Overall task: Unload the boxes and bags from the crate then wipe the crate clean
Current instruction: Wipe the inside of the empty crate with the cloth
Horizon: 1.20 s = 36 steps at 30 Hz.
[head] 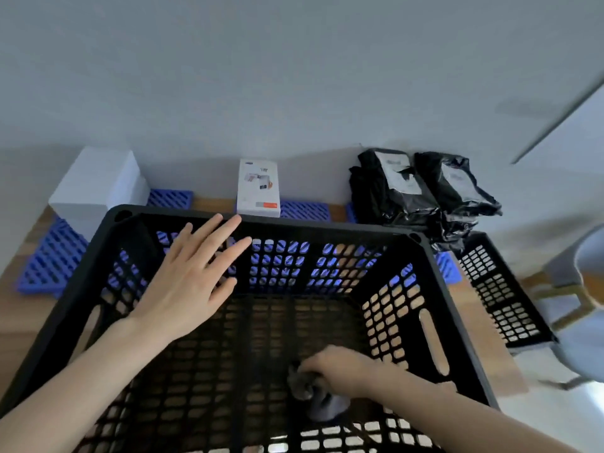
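A large black perforated crate fills the lower frame, with nothing in it but a cloth. My right hand is down inside it near the bottom and grips a bunched grey cloth against the crate floor. My left hand hovers over the crate's far left part with fingers spread and straight, holding nothing. Beyond the crate stand a white box, a small white printed box and black plastic bags along the wall.
Blue slatted mats lie on the wooden floor under and behind the crate. A second black crate lies to the right, with a pale chair beside it. A white wall closes the back.
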Motion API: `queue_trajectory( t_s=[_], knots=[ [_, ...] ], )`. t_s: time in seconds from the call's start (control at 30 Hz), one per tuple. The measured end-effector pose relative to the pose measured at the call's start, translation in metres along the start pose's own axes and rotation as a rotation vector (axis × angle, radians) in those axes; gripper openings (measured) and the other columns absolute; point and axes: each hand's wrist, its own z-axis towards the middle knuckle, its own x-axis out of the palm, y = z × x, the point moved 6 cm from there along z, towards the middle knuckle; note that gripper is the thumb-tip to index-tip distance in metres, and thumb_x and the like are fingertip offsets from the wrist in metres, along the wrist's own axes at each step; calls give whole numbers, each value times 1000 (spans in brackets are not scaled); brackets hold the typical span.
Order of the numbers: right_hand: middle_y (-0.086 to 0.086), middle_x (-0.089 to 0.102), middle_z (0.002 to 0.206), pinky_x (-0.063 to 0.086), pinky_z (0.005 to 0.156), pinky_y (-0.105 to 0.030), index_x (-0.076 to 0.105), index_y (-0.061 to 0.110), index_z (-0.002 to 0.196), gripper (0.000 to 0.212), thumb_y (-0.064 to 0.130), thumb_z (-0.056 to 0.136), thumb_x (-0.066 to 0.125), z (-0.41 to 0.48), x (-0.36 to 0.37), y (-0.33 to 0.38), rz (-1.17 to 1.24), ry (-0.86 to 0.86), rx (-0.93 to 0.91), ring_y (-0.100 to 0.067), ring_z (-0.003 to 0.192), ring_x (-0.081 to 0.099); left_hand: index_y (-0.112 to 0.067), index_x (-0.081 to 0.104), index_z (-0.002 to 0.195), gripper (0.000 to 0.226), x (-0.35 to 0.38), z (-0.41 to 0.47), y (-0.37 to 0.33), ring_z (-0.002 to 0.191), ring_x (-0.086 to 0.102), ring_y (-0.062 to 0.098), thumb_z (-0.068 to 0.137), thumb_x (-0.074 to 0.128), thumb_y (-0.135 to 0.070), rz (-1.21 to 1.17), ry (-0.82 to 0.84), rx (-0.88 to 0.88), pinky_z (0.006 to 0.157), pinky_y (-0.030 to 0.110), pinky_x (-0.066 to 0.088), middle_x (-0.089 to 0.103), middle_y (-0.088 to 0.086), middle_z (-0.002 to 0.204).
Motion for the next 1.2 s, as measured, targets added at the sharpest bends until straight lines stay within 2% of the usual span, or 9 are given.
queue_trajectory(
  t_s=[0.2, 0.37, 0.57, 0.7, 0.8, 0.9, 1.03, 1.13, 1.2],
  knots=[
    [-5, 63, 123, 46, 94, -36, 61, 27, 122, 37, 14, 89, 53, 1, -20, -27, 107, -169, 170, -27, 114, 56, -20, 38, 149, 57, 8, 48, -37, 148, 22, 23, 94, 45, -34, -51, 29, 244, 120, 51, 19, 26, 3, 160],
    [-7, 62, 125, 46, 96, -38, 57, 23, 127, 38, 15, 91, 51, -8, -17, -36, 171, -237, 344, -26, 116, 55, -21, 40, 148, 61, 18, 76, -52, 148, 23, 24, 92, 62, -26, -118, 98, 479, 118, 51, 22, 28, 3, 159],
    [-4, 57, 130, 49, 93, -39, 54, 27, 130, 44, 10, 91, 47, -20, -15, -43, 239, -367, 586, -26, 119, 54, -18, 50, 142, 57, 24, 97, -58, 145, 31, 27, 87, 67, -20, -147, 108, 715, 116, 52, 26, 36, 6, 155],
    [-1, 52, 136, 47, 94, -37, 49, 24, 135, 48, 14, 89, 56, -20, -24, -57, 127, -513, 729, -25, 123, 49, -16, 52, 140, 56, 38, 104, -61, 143, 34, 31, 86, 66, -22, -108, 104, 772, 114, 52, 30, 40, 10, 153],
    [0, 43, 146, 43, 100, -38, 44, 21, 140, 53, 11, 89, 58, -4, -25, -72, 122, -572, 829, -25, 131, 42, -14, 54, 138, 53, 47, 99, -58, 144, 30, 33, 88, 62, -26, -66, 60, 790, 115, 54, 27, 41, 11, 152],
    [-3, 39, 150, 35, 107, -35, 40, 16, 144, 50, 13, 95, 50, 17, -20, -87, 131, -682, 905, -23, 138, 36, -16, 52, 140, 53, 54, 96, -57, 147, 23, 32, 90, 57, -30, 16, 37, 801, 116, 54, 23, 33, 11, 157],
    [-6, 23, 158, 18, 119, -30, 24, 14, 151, 55, 5, 99, 36, 52, 2, -98, 305, -663, 1004, -20, 146, 20, -18, 47, 144, 51, 54, 101, -58, 149, 18, 26, 95, 47, -31, 3, 42, 767, 115, 49, 25, 26, 8, 160],
    [-2, 20, 159, 19, 119, -32, 26, 15, 150, 53, 3, 99, 33, 71, 16, -95, 395, -732, 1101, -19, 147, 14, -19, 39, 148, 52, 59, 100, -59, 151, 10, 25, 98, 39, -32, 39, 58, 755, 113, 48, 25, 16, 8, 163],
    [-2, 25, 158, 19, 119, -31, 30, 15, 149, 49, 8, 101, 36, 79, 18, -83, 341, -749, 1057, -18, 147, 17, -20, 33, 151, 53, 62, 99, -60, 151, 3, 27, 99, 33, -33, 94, 69, 755, 113, 48, 22, 8, 9, 164]
  ],
)
